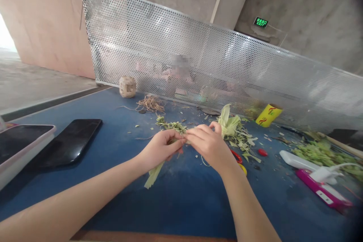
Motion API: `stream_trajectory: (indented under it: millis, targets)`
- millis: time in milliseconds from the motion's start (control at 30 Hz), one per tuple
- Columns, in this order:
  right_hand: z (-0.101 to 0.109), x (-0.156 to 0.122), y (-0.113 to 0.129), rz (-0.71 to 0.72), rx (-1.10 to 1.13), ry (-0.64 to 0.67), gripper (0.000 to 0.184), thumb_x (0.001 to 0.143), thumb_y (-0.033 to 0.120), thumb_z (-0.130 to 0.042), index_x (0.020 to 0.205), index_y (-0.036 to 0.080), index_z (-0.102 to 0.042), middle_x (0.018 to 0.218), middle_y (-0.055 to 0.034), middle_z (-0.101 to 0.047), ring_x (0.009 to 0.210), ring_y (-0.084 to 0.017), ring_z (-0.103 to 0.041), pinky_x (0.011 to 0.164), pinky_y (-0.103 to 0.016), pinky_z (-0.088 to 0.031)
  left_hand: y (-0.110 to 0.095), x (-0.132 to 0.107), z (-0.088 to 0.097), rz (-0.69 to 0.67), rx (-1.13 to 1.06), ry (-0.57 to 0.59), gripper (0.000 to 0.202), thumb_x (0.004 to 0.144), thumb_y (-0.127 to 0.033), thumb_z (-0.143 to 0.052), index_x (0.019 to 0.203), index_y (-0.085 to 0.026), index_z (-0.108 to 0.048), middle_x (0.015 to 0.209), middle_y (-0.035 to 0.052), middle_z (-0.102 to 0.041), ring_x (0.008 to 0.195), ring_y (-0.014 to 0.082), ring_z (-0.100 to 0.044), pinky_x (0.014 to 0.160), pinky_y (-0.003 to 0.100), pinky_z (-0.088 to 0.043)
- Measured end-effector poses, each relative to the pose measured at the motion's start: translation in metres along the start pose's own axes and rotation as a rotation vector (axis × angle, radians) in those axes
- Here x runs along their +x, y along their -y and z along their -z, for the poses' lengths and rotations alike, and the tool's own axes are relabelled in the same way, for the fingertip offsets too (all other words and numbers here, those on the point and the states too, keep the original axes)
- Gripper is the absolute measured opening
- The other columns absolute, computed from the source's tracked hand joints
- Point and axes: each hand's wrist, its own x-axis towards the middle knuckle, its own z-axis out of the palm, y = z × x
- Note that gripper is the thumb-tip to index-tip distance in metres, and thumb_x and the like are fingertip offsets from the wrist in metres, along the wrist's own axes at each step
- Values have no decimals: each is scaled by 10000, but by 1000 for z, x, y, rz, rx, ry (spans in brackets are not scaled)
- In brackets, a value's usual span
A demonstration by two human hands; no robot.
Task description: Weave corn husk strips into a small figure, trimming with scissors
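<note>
My left hand [160, 147] is closed around a bundle of pale green leaf strips [153, 176], whose loose ends hang down toward me onto the blue table [181, 196]. My right hand [208, 143] meets it from the right, fingers pinched on the same bundle near its top. Just beyond my fingers lies a small heap of shredded green strips [170, 124]. A larger pile of green husk leaves [234, 128] sits right behind my right hand.
A black phone [68, 141] and a tablet in a pale case [19, 145] lie at the left. A twine ball [127, 86] and loose fibres [150, 104] sit by the perforated metal screen [198, 56]. Scissors' red and yellow handles [239, 160], a yellow tube [268, 115], a pink device [323, 191] and more greens [326, 153] are at the right.
</note>
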Motion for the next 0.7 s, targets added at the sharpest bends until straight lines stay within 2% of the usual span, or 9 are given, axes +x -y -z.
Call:
stream_trajectory:
  millis: [133, 300, 400, 500, 633, 700]
  targets:
    - [-1, -2, -4, 20, -24, -1, 193, 856, 111, -467, 935, 201, -619, 730, 13, -669, 787, -136, -503, 786, -358, -232, 0, 0, 1, -4, 94, 20, 238, 735, -390, -542, 668, -162, -543, 541, -10, -579, 364, 62, -380, 369, 172, -294]
    - [-3, -5, -9, 3, 29, 7, 216, 861, 117, -471, 994, 219, -607, 713, 25, -674, 785, -136, -500, 779, -360, -225, -5, 0, 1, -8, 75, 52, 224, 751, -368, -518, 665, -161, -535, 546, -14, -584, 353, 56, -369, 365, 171, -295]
    - [-4, -5, -9, -10, 78, 40, 193, 864, 230, -492, 1029, 231, -592, 795, 11, -683, 821, -152, -502, 793, -367, -219, -8, 0, 1, 8, 63, 49, 223, 757, -348, -513, 631, -164, -510, 453, -48, -510, 330, 50, -347, 358, 167, -281]
    - [-3, -3, -6, -59, 151, 93, 306, 837, 387, -502, 1077, 208, -563, 900, -27, -666, 860, -168, -511, 803, -353, -229, -8, 1, 2, 21, 56, 31, 216, 761, -338, -512, 634, -163, -498, 452, -55, -493, 325, 45, -347, 351, 164, -270]
    - [-2, 0, -3, -125, 238, 131, 236, 896, 313, -404, 844, 198, -603, 755, -1, -623, 767, -139, -510, 783, -316, -246, -9, 0, 2, 7, 21, 60, 202, 760, -333, -515, 666, -155, -500, 530, -29, -550, 347, 41, -361, 358, 163, -286]
    - [-1, 1, -3, -151, 302, 129, 241, 908, 254, -377, 800, 188, -582, 741, 3, -597, 764, -129, -501, 782, -292, -261, -10, 0, 1, 12, 9, 71, 199, 760, -333, -514, 676, -153, -501, 548, -22, -557, 359, 41, -363, 360, 162, -293]
